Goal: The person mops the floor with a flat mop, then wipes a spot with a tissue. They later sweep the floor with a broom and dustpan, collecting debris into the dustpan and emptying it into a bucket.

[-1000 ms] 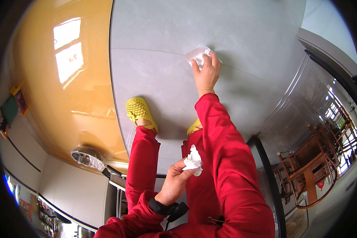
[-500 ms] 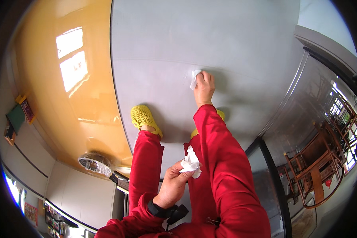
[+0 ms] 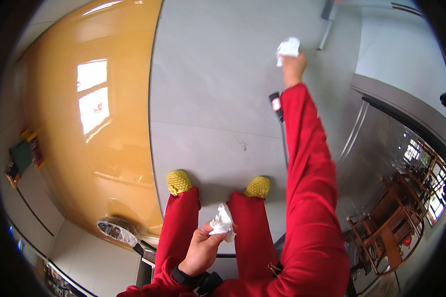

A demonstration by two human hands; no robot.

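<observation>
Over grey floor [image 3: 208,74], right grip [image 3: 294,68] clasps white tissue [image 3: 288,47] (left grip [image 3: 200,253] pinches crumpled tissue [image 3: 222,222]).

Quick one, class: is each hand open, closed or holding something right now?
Left hand: closed, holding a crumpled white tissue.
Right hand: closed, holding another white tissue; finger details are blurred.

- The left shoe [image 3: 179,182] and the right shoe [image 3: 257,187] are standing side by side on the floor [image 3: 208,89].
- A smudge [image 3: 243,146] is lying on the floor ahead of them.
- The left hand [image 3: 198,253] is holding one tissue [image 3: 221,223] close to the body.
- The right hand [image 3: 294,68] is holding another tissue [image 3: 288,48] far ahead, to the right.
- Chairs [image 3: 389,237] are standing far right.
</observation>
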